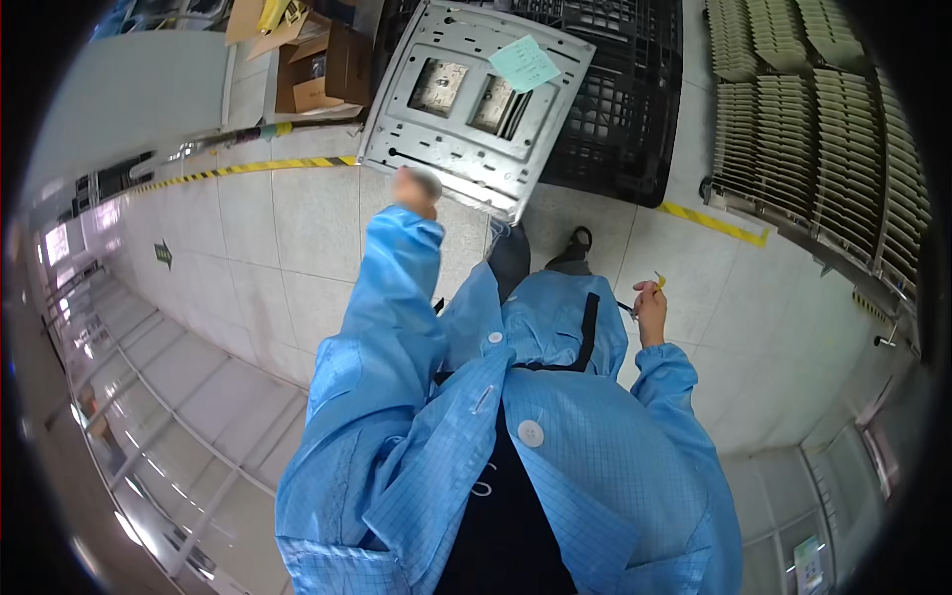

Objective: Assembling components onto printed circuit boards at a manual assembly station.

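A large grey sheet-metal panel (466,124) with two square openings lies in front of me, tilted. A pale green paper sheet (524,64) rests on its far right part. My left hand (415,193), blurred by motion, is closed at the panel's near left corner around a rounded grey object (428,182) whose kind I cannot make out. Out to the right of my body, away from the panel, my right hand (651,312) is closed on a small, thin yellow-ended object (660,281). A dark thin piece shows beside its fingers.
Black plastic pallets (615,129) lie under and behind the panel. An open cardboard box (322,74) stands at the far left. Racks of stacked pale green plates (793,139) stand at the right. Yellow-black tape (248,171) marks the tiled floor.
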`<state>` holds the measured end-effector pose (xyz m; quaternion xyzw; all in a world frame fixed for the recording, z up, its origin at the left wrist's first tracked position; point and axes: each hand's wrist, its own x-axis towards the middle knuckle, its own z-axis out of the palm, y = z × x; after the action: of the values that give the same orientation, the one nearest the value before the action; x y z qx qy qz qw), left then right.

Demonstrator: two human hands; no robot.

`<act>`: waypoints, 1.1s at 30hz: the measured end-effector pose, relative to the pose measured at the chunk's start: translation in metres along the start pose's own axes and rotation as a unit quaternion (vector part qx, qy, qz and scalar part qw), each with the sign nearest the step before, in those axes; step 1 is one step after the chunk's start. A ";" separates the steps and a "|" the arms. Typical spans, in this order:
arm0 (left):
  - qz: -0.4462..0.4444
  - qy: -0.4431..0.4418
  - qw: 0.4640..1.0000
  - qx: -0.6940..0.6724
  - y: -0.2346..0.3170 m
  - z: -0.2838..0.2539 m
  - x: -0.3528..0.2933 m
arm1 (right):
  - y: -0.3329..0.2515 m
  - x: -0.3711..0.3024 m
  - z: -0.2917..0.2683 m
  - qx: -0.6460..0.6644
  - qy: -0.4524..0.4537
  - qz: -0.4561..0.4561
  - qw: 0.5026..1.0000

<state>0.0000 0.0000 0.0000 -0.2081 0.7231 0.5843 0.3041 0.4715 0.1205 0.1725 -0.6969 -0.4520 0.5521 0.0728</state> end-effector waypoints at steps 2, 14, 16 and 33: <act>0.038 -0.046 0.997 -0.043 0.047 -0.037 -0.018 | 0.000 -0.015 0.018 -0.029 -0.042 0.016 0.999; 0.118 0.075 0.970 0.198 0.168 -0.101 0.258 | 0.037 0.113 0.038 -0.075 -0.055 0.009 0.996; 0.235 0.109 0.880 0.398 0.194 -0.100 0.299 | 0.051 0.118 0.035 -0.052 -0.044 0.016 0.998; 0.159 0.286 0.794 0.513 0.226 0.016 0.235 | 0.151 0.223 0.116 0.017 -0.137 0.049 0.989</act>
<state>-0.3160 0.0807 -0.0005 -0.0618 0.9936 0.0814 0.0483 0.4531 0.1450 -0.1191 -0.6345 -0.4138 0.6528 -0.0051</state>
